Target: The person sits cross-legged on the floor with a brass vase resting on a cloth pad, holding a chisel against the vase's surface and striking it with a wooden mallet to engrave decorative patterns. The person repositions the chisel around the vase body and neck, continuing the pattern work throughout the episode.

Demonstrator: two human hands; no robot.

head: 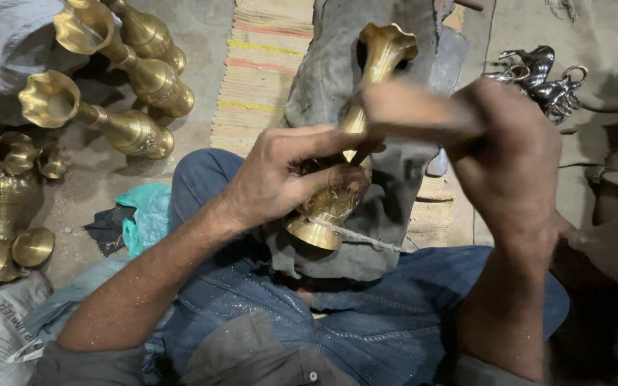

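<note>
Brass vase [345,164] in left hand [280,179] grip; right hand [513,154] clutches blurred wooden tool [413,111].

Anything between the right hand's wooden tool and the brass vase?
Nothing visible. The right hand holds a blurred wooden mallet just above the fluted golden brass vase, which the left hand steadies on grey cloth.

Sat on a dusty grey concrete floor [202,28] under dim, warm light. Lay spread ahead, a striped woven mat [262,68] in faded yellow and pink. No walls, windows or furniture in view.
</note>
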